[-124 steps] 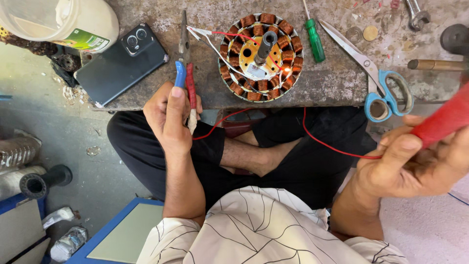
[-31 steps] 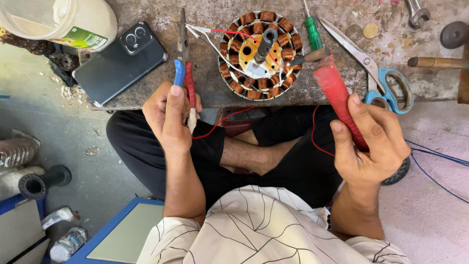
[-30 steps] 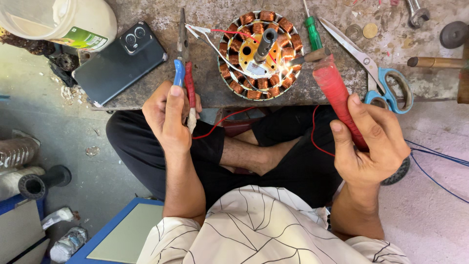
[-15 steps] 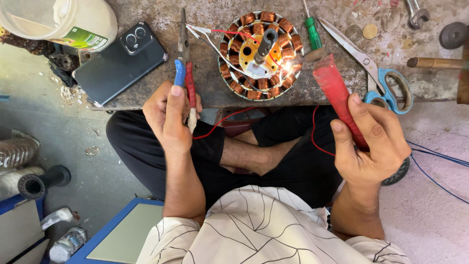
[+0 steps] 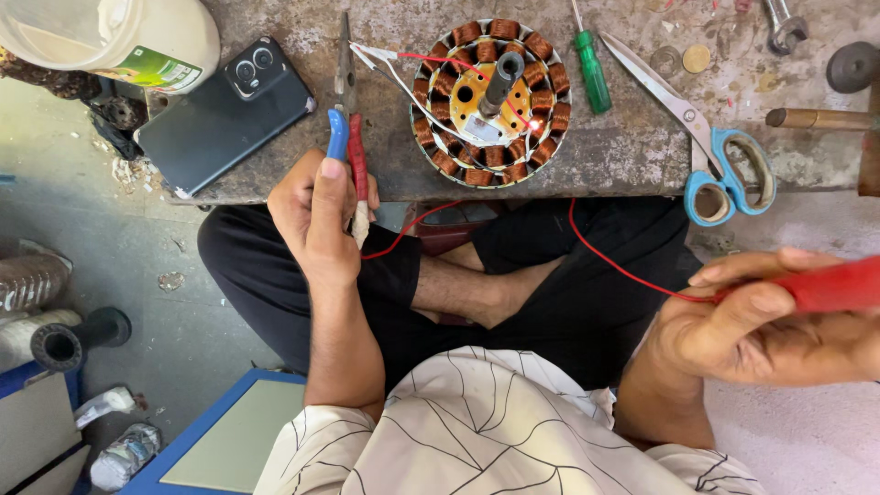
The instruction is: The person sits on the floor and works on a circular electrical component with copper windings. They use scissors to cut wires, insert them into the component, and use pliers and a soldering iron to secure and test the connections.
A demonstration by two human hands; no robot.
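Left hand point(image 5: 321, 215) is closed around the blue and red handles of the pliers point(image 5: 346, 137); their nose lies on the surface point(image 5: 623, 156), pointing away from me. Right hand point(image 5: 770, 321) grips a red probe point(image 5: 839, 284), held low and well off to the right, clear of the surface edge. A thin red wire point(image 5: 623, 266) runs from that hand up over the edge to the copper-wound motor coil point(image 5: 490, 101). The coil sits just right of the left hand's pliers, green screwdriver point(image 5: 591, 69) beside it, scissors point(image 5: 706, 137) beyond. A small glow shows at the coil's right inner side. My read: keep the wire slack so it doesn't drag the coil, steady the pliers, bring the probe tip in slowly to one terminal only, avoid bridging neighbouring windings.
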